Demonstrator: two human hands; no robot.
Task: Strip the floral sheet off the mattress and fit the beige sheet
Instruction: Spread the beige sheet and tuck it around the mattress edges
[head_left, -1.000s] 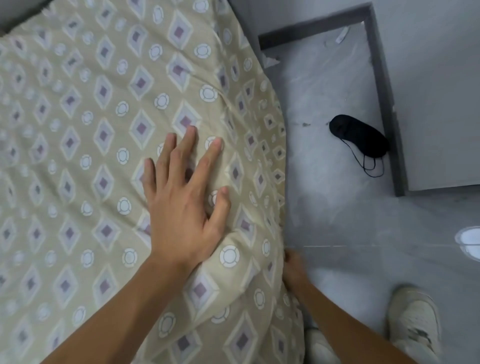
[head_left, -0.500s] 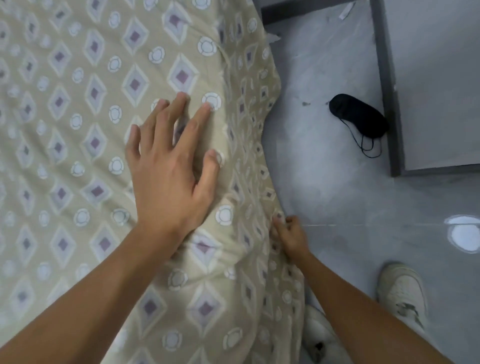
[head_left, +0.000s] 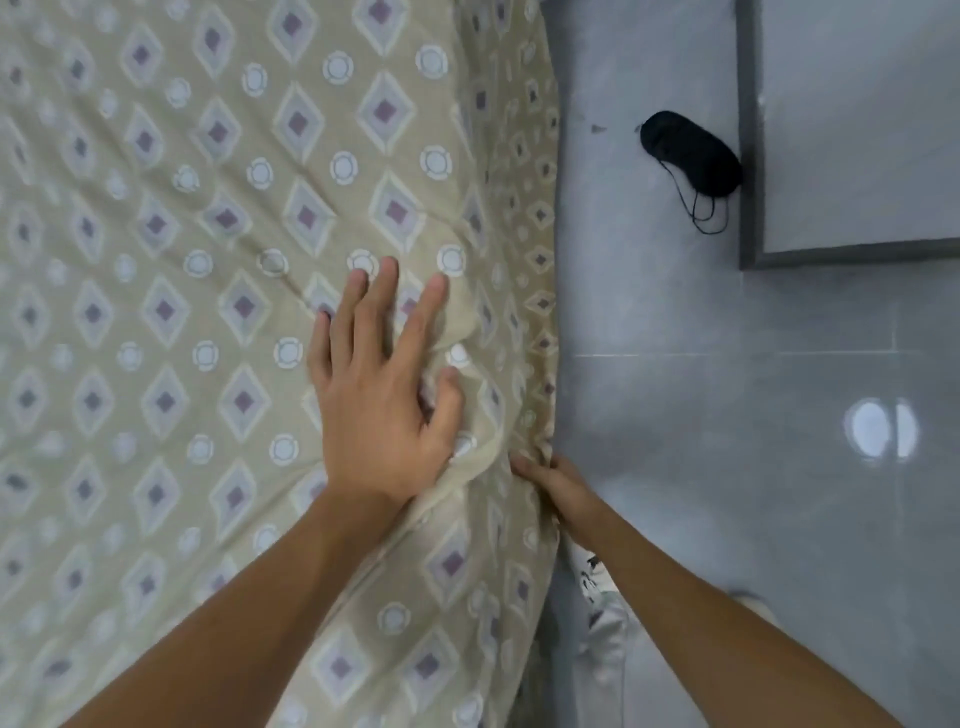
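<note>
Nearest, at the bed's right edge low down: right hand (head_left: 558, 488) against the hanging side of the beige sheet (head_left: 171, 218), fingers curled into the cloth and gripping a bunched fold there. Beside it on the floor (head_left: 727, 519), a white shoe (head_left: 605, 623), partly hidden by the forearm. Farther up, on the top of the bed near that same edge: left hand (head_left: 382, 405) flat, fingers straight and spread, pressing the patterned sheet, creases radiating from under the palm. Sheet spread across the whole mattress top and draped over the right side. Farthest, on the floor against a dark baseboard (head_left: 748, 156): a black eye mask (head_left: 688, 156) with thin cords trailing.
</note>
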